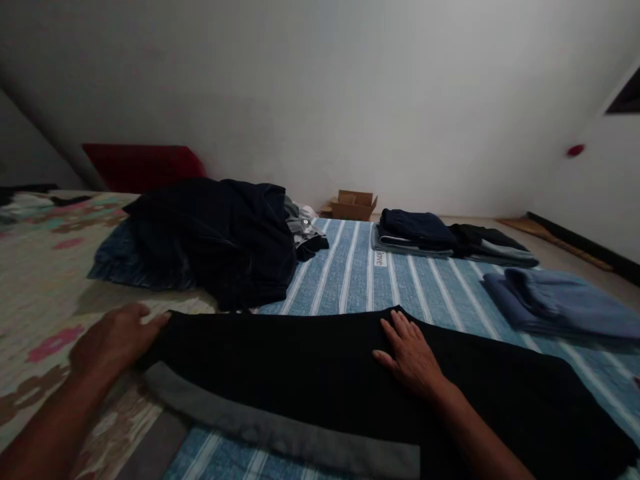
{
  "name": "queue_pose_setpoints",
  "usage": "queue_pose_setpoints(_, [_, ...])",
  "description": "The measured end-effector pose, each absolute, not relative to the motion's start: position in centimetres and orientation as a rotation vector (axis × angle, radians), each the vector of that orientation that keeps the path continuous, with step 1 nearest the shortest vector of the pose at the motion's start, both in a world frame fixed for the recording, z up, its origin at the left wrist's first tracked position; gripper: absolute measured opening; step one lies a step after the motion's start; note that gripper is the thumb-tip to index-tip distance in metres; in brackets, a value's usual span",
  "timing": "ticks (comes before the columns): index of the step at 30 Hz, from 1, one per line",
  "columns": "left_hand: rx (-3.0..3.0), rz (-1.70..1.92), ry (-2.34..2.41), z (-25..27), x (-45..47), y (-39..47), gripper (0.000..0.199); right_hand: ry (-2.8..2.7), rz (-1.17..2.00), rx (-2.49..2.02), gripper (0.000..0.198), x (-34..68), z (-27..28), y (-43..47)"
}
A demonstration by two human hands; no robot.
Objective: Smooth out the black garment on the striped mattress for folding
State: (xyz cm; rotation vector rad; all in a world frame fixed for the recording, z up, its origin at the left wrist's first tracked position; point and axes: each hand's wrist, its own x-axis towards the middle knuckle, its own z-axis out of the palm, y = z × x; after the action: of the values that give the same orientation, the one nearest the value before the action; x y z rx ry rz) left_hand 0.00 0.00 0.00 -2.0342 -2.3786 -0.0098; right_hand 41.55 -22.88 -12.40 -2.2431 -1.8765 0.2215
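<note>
Black trousers [280, 360] with a grey stripe along the near edge lie stretched out flat across the bed. At their left end, my left hand [117, 337] grips the corner of the cloth, thumb and fingers closed on it. My right hand [410, 353] rests flat on the middle of the trousers near the far edge, fingers stretched out. The right end of the trousers spreads toward the lower right corner of the view.
Beyond the trousers sits a heap of dark clothes [220, 233]. Folded dark clothes [415, 230] and folded blue clothes [560, 303] lie on the striped blue sheet [330, 273]. Floral bedding [45, 280] covers the left. A cardboard box [353, 205] stands by the wall.
</note>
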Motion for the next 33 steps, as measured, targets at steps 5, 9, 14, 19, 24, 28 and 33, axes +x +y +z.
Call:
queue_pose_setpoints(5, [-2.784, -0.258, -1.885, 0.8, 11.1, -3.6, 0.03, -1.865, 0.202, -2.213, 0.07, 41.5, -12.2, -22.8])
queue_pose_setpoints(9, [-3.34, -0.002, -1.091, -0.7, 23.0, -6.8, 0.02, -1.852, 0.17, -2.175, 0.069, 41.5, -12.3, -22.8])
queue_pose_setpoints(14, [-3.352, 0.14, -0.962, -4.0, 34.1, -8.8, 0.012, -1.808, 0.088, -2.107, 0.058, 41.7, -12.8, -22.8])
queue_pose_setpoints(19, [-3.265, 0.194, -1.095, -5.9, 37.4, -9.1, 0.015, -1.734, 0.003, -1.991, 0.046, 42.1, -13.2, -22.4])
queue_pose_setpoints(24, [-3.265, 0.165, -1.17, -6.4, 37.4, -8.6, 0.015, -1.651, -0.091, -1.923, 0.03, 42.2, -13.4, -22.1])
queue_pose_setpoints(28, [-3.306, 0.116, -1.178, -6.8, 37.4, -8.4, 0.009, -1.622, -0.143, -1.891, 0.023, 42.2, -13.4, -22.0])
queue_pose_setpoints(33, [-3.361, 0.017, -1.157, -7.5, 37.4, -8.6, 0.007, -1.597, -0.168, -1.867, 0.014, 42.4, -13.3, -21.9])
